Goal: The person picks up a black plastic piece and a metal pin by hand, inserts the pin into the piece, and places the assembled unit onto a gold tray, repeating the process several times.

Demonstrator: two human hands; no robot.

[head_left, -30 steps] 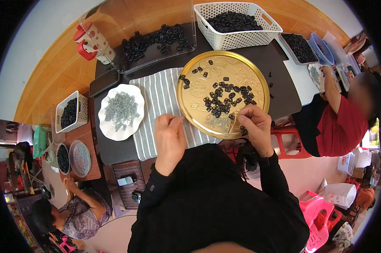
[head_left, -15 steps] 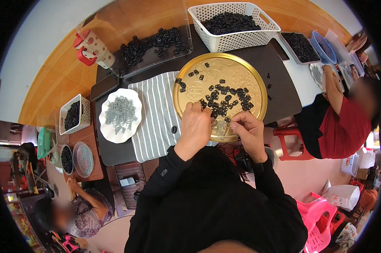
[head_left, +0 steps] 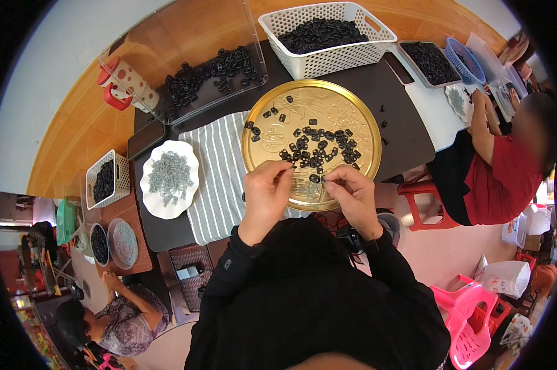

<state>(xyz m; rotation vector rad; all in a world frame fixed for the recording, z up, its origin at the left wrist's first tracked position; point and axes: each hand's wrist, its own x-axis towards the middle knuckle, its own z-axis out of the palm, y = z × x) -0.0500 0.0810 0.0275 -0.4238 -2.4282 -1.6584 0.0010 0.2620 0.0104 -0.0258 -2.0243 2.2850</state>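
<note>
A round gold tray with an embossed bottom lies before me, scattered with small black plastic parts, mostly in its middle. Over its near left side, my left hand is closed in a pinch; what sits between the fingertips is too small to make out. My right hand pinches at the near right side, with a black oval plastic part at its fingertips. Some small clear pieces lie on the tray between both hands. A grey-and-white striped cloth is left of the tray.
A scalloped white plate of small clear pieces stands left. Behind are a clear bin and a white basket, both holding black parts. A polka-dot jug stands far left. Two people sit nearby, one at each side.
The view has shifted slightly. My left hand has drawn a little left, turning into a fingertip pinch and covering most of the black part on the cloth. My right hand keeps its pinch.
</note>
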